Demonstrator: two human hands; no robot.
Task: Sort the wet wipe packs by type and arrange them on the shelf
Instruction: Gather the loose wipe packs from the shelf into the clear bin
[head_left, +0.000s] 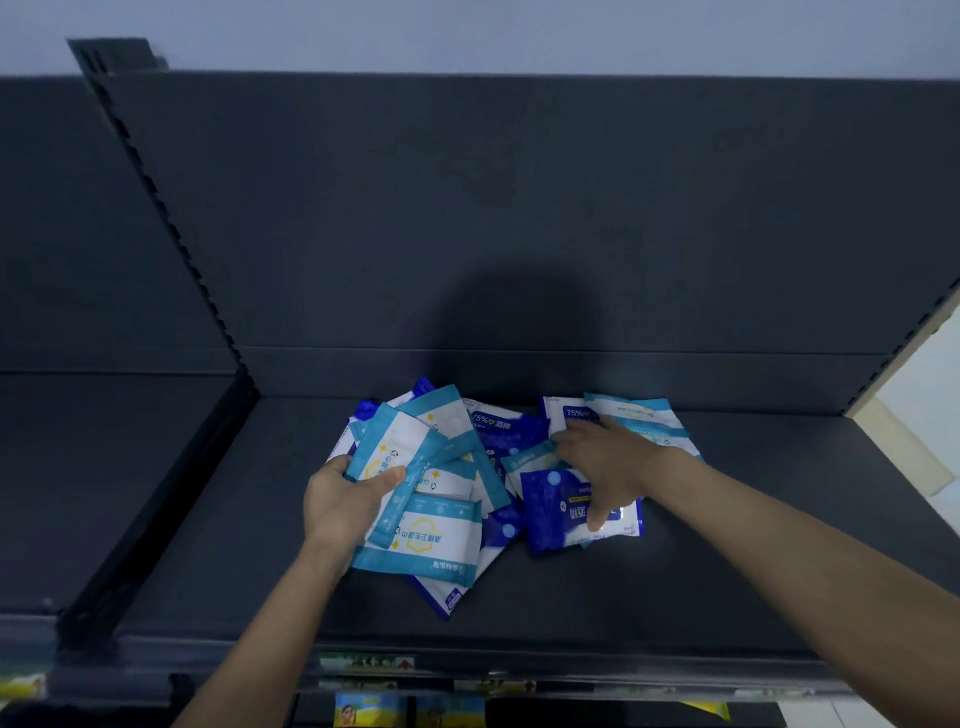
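The packs lay in a loose, overlapping heap on the middle of the dark shelf, teal-and-white ones mostly to the left and dark blue ones among them. The left hand pinched a teal pack at its near end, thumb on top and fingers beneath. The right hand rested on the heap's right side, its fingers close together toward the back and its thumb spread onto a blue pack; whether it gripped anything could not be told.

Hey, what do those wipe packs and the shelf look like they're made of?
The wipe packs look like thin plastic film, glossy: they crease and catch light. The shelf is probably painted metal, matte dark grey: flat, with a notched upright.
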